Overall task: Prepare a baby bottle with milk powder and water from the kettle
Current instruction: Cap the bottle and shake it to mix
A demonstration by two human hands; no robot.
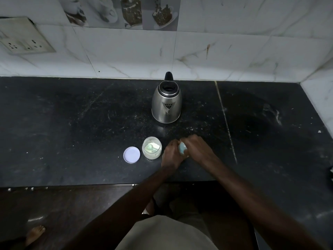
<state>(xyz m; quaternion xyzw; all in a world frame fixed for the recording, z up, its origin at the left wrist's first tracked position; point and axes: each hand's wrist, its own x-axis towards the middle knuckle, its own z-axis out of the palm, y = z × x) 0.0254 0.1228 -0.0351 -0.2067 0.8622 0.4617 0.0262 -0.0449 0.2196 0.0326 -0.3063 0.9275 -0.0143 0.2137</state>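
Observation:
A steel electric kettle (166, 103) with a black lid and handle stands at the back of the black counter. In front of it, both hands close around a baby bottle (182, 148) with a light blue top; most of the bottle is hidden. My left hand (171, 155) grips its side and my right hand (197, 146) covers its top. Left of the hands stands an open clear jar of milk powder (151, 147) with a pale green scoop inside. The jar's white lid (131, 154) lies flat on the counter further left.
The black stone counter (72, 132) ends at a front edge just below the hands. A tiled wall runs behind it, with a socket plate (23, 38) at the upper left and a side wall at the right. A bare foot (35, 233) shows on the floor.

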